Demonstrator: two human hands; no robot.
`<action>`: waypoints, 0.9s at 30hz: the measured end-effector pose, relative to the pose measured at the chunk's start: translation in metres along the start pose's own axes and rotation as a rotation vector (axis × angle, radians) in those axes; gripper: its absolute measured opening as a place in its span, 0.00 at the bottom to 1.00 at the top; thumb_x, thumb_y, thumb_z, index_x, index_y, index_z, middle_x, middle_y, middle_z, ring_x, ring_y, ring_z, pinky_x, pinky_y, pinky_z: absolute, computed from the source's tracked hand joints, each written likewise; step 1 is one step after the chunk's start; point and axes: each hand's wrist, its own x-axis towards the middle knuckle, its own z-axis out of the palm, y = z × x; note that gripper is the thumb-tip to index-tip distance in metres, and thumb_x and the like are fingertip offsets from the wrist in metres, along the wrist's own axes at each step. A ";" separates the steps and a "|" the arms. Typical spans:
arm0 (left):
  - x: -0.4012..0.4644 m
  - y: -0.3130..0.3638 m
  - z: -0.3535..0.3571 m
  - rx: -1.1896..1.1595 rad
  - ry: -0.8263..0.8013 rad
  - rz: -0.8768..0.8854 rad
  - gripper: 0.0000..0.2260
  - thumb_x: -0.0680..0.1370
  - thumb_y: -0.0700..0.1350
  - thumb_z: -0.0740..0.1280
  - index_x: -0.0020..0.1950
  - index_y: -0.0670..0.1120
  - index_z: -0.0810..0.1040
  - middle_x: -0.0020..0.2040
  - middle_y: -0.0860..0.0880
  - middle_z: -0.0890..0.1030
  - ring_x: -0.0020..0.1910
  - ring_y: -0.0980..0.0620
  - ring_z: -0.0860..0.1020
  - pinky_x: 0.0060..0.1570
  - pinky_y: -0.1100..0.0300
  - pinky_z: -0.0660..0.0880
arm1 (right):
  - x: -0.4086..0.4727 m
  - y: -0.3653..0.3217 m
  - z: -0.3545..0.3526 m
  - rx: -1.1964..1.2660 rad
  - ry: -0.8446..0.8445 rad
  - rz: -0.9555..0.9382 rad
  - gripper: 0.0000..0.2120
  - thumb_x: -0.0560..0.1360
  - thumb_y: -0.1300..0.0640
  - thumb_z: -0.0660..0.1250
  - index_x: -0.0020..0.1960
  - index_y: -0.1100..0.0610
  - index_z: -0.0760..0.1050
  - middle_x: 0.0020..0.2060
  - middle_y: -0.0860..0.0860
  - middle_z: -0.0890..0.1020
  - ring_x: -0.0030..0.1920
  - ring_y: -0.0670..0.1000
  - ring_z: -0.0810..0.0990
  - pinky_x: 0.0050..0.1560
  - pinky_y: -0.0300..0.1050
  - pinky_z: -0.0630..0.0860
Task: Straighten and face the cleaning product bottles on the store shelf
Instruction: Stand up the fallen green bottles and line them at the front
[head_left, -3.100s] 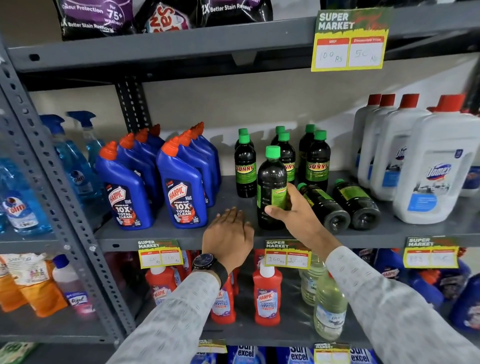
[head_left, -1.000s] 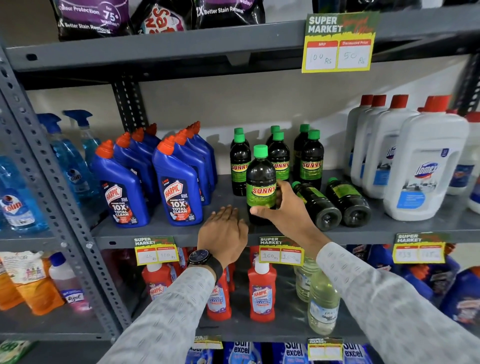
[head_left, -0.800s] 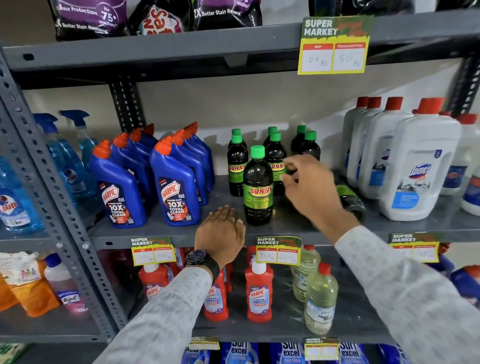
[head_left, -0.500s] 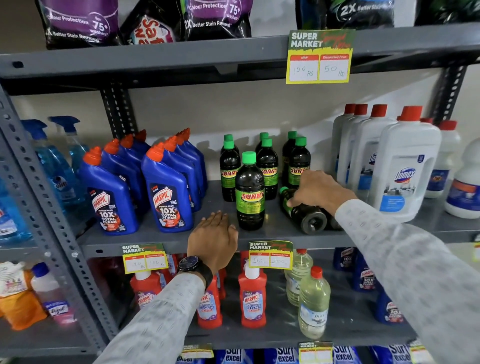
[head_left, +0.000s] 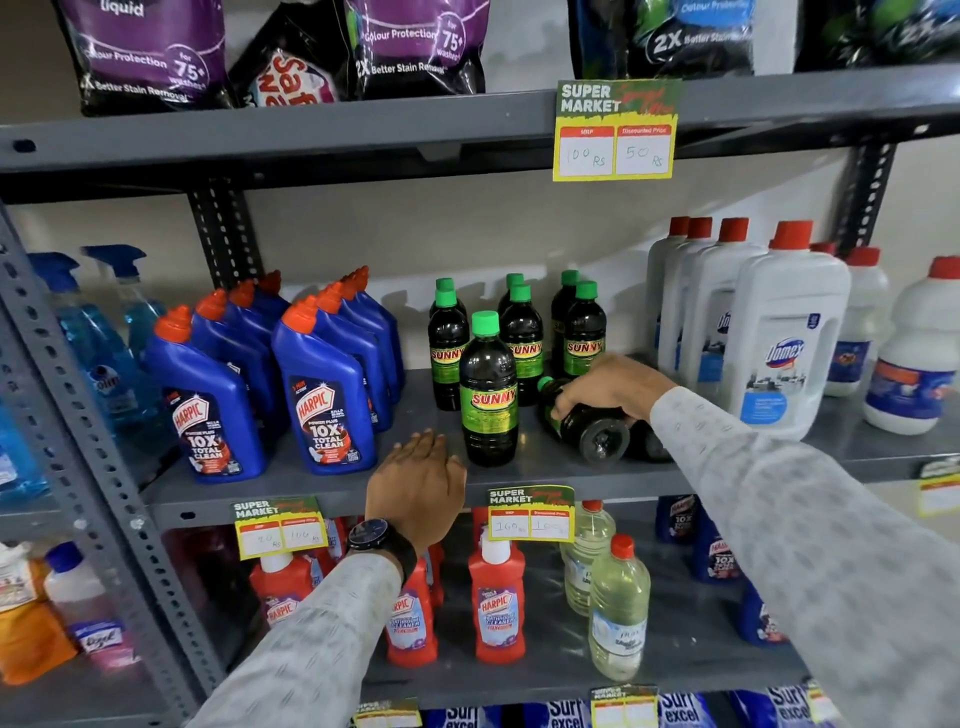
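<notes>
On the middle shelf, one dark Sunny bottle stands upright at the front, label facing out. Just to its right, a fallen Sunny bottle lies on its side, base toward the viewer. The right hand curls over it, fingers closed around its body. The left hand rests flat and open on the shelf edge. To do this well, lift the bottle by its body, stand it beside the upright one, then turn the label forward without knocking the row behind.
</notes>
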 end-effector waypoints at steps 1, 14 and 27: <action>0.000 0.000 0.000 0.004 0.003 0.000 0.27 0.85 0.54 0.46 0.79 0.44 0.67 0.80 0.45 0.68 0.79 0.49 0.65 0.79 0.54 0.57 | -0.001 0.000 -0.005 0.079 0.018 -0.006 0.30 0.62 0.49 0.83 0.60 0.57 0.76 0.53 0.56 0.82 0.46 0.56 0.81 0.37 0.48 0.78; 0.000 0.001 0.003 0.028 0.045 -0.025 0.29 0.83 0.55 0.45 0.76 0.44 0.73 0.77 0.45 0.73 0.77 0.49 0.70 0.78 0.54 0.60 | -0.022 0.029 0.056 0.578 0.617 -0.443 0.37 0.64 0.51 0.83 0.64 0.43 0.63 0.54 0.40 0.79 0.53 0.46 0.80 0.54 0.47 0.76; 0.001 0.000 0.003 0.035 0.054 -0.026 0.30 0.82 0.55 0.45 0.75 0.45 0.74 0.76 0.45 0.74 0.76 0.50 0.71 0.77 0.54 0.61 | -0.008 0.048 0.081 0.543 0.519 -0.458 0.47 0.67 0.45 0.80 0.78 0.46 0.57 0.64 0.41 0.76 0.60 0.37 0.76 0.59 0.38 0.71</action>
